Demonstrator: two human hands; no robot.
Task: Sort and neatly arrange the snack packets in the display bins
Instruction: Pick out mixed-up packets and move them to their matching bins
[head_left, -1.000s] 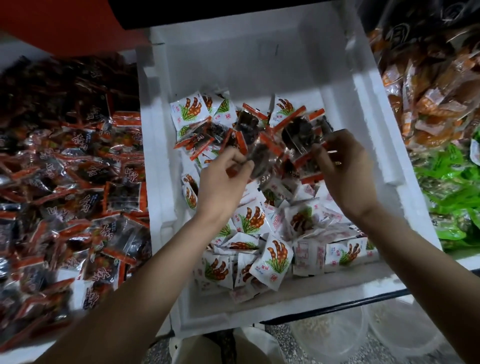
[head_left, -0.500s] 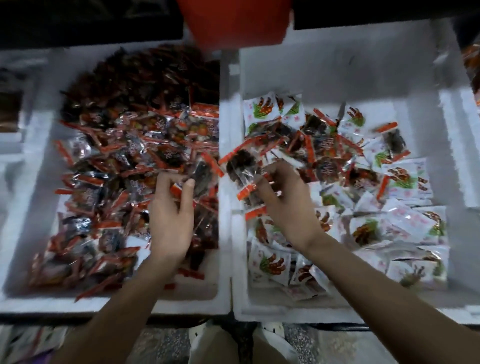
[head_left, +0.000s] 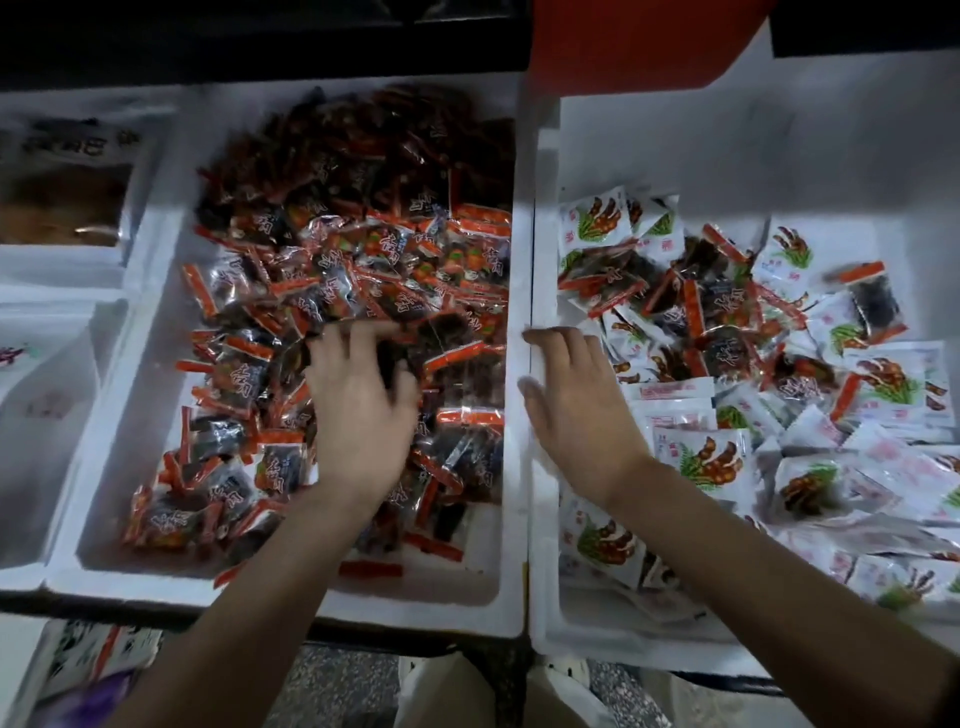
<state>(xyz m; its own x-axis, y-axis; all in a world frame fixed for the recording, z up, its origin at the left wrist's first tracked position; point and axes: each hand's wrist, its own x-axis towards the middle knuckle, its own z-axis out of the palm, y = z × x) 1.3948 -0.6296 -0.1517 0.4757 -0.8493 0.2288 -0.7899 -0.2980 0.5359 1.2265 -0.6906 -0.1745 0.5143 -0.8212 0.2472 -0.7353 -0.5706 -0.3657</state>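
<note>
two big white foam bins sit side by side. the left bin (head_left: 150, 270) lies under the left hand and is full of dark packets (head_left: 363, 260) with red-orange ends. the right bin (head_left: 597, 631) lies under and to the right of the right hand. it holds white packets (head_left: 701, 462) close to the wrist, with some stray dark packets (head_left: 722, 312) mixed in just past the fingertips. a red thing (head_left: 634, 41) sits far above both hands.

the left hand (head_left: 358, 415) is palm down on the dark pile, fingers spread and loose, gripping nothing. the right hand (head_left: 576, 415) is flat and spread too, holding nothing, by the wall between the bins.

the dark packets have white writing, too blurry to read. the white ones show a red-brown claw on green leaves, and small red writing that cannot be read.
</note>
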